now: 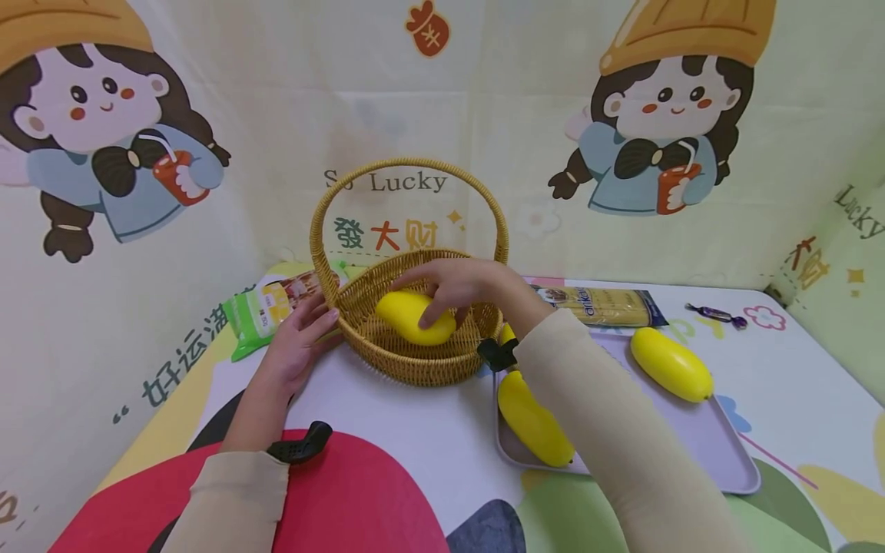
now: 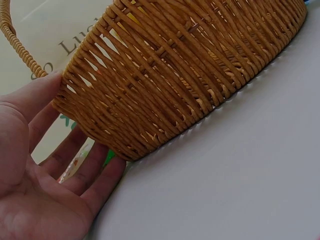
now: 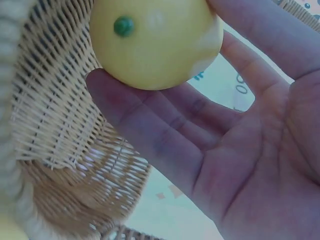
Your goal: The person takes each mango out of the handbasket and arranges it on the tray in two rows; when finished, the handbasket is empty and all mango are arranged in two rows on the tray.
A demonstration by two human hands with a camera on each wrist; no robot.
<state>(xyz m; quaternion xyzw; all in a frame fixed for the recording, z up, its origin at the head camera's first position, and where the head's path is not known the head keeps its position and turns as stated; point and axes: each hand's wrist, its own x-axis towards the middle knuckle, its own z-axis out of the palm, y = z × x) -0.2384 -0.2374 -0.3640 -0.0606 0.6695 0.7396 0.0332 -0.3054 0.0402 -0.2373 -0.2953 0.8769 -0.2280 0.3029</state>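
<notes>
A yellow mango (image 1: 408,316) is in my right hand (image 1: 470,283), pinched between thumb and fingers over the inside of a wicker basket (image 1: 415,369). In the right wrist view, the mango (image 3: 155,45) shows a small green stem end, with the fingers curved under it. My left hand (image 1: 297,346) is at the basket's left end. Its fairly straight fingers lie along the outer wall in the left wrist view, and the thumb touches the rim of the basket (image 2: 165,75). The tall arched handle stands upright above.
Right of the basket, a pale tray (image 1: 719,453) carries a mango (image 1: 671,365) and another mango (image 1: 532,418); a further yellow piece is mostly hidden by my right wrist. A pasta packet (image 1: 615,307) and a wrapped candy (image 1: 719,313) lie behind. A green packet (image 1: 259,315) lies left.
</notes>
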